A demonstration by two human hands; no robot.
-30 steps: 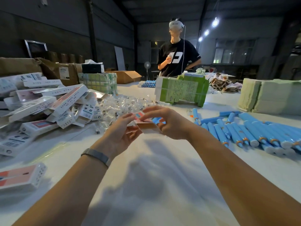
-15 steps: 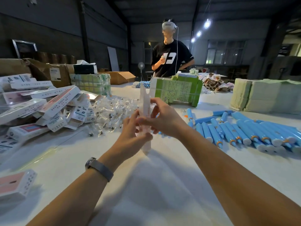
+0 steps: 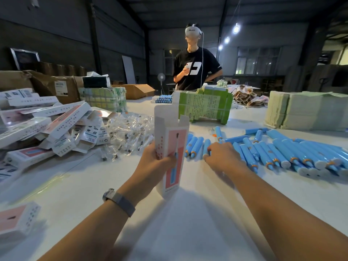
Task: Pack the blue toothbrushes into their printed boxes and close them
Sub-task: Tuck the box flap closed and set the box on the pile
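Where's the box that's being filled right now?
The open printed box stands upright mid-frame in the left hand, just left of the blue toothbrushes on the table.

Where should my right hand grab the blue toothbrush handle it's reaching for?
Likely mid-barrel, coming from above: the blue toothbrush handle under the right hand lies flat on the table, neighbours close beside it, so only its top is free.

A wide white table (image 3: 188, 232) carries a heap of printed boxes (image 3: 47, 127) at left, clear plastic packets (image 3: 130, 129) mid-table, blue toothbrushes (image 3: 273, 151) at right, and green bundles (image 3: 205, 106) farther back.
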